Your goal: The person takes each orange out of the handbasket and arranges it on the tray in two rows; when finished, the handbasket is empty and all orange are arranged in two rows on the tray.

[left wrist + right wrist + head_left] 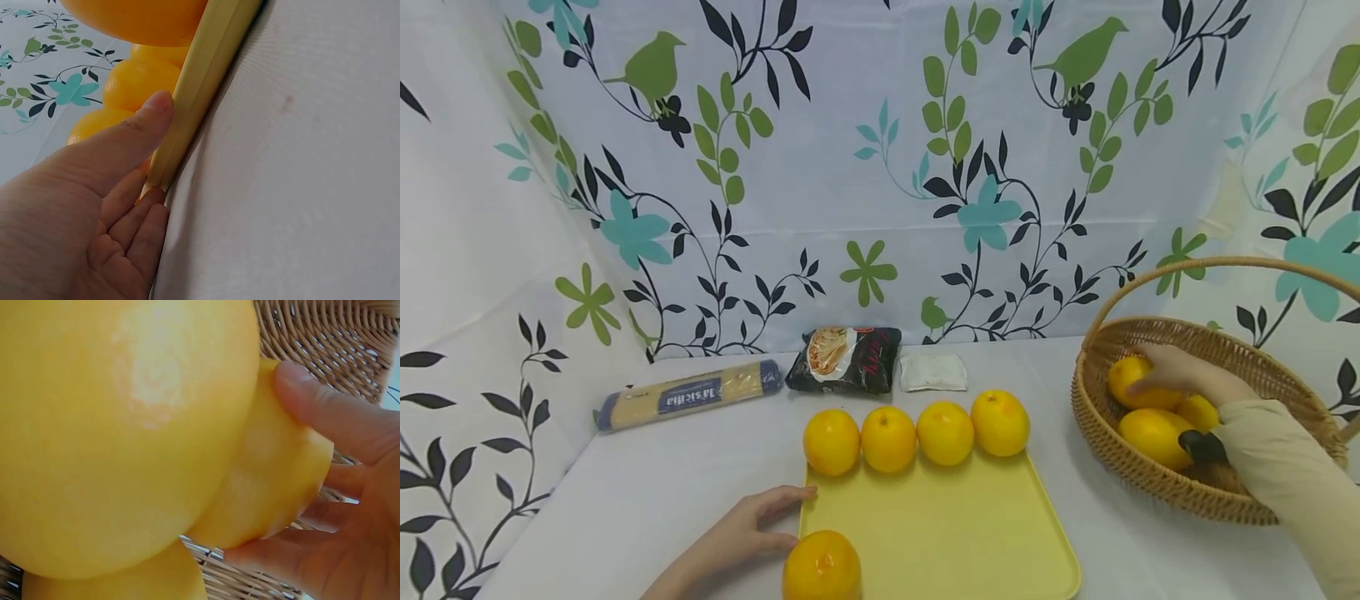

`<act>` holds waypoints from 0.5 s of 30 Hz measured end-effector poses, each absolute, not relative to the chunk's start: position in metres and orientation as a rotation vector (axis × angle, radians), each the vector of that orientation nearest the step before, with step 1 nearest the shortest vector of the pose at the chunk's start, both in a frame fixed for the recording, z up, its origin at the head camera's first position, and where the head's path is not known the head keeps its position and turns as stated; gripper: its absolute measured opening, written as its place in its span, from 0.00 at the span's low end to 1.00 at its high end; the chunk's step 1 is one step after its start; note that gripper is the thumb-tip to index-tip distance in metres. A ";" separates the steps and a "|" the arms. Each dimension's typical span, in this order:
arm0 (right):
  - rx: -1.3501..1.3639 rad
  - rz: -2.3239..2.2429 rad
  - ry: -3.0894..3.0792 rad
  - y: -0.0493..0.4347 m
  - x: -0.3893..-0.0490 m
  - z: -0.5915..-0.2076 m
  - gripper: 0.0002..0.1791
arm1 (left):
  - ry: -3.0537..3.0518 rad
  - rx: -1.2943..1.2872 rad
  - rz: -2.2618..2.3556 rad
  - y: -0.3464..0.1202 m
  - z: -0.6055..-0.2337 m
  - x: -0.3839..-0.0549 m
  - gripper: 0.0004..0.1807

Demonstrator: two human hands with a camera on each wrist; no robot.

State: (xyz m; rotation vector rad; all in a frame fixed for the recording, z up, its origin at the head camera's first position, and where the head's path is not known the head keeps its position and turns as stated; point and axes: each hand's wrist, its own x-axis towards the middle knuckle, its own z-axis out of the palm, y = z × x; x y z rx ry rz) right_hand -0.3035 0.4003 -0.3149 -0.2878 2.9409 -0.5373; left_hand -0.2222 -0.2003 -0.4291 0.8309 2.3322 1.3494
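Head view: four glossy, round oranges (pixel 889 439) stand in a row along the yellow tray's (pixel 940 525) far edge, perhaps to prop one another; another orange (pixel 822 567) sits at its left side. The right hand (pixel 1176 372) reaches into the woven basket (pixel 1108 458), whose curved sides likely keep the fruit (pixel 1156 437) together.

Left wrist view: the left hand (pixel 103 187), loose-fingered, rests against the smooth tray, seemingly steadying it.

Right wrist view: the right hand grasps one smooth fruit in the basket.

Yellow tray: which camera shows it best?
The head view: it looks down on the yellow tray, showing most of its flat surface, though orange fruits cover some. The left wrist view shows only a side edge of it, by the left hand. The right wrist view shows none of it.
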 end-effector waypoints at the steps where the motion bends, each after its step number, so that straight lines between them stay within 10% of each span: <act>1: -0.283 -0.540 2.950 0.401 -0.303 -0.314 0.47 | 2.327 0.822 1.353 -0.200 -0.429 -0.222 0.29; 15: -0.121 -0.759 3.061 0.409 -0.295 -0.293 0.45 | 2.322 0.788 1.358 -0.198 -0.430 -0.219 0.28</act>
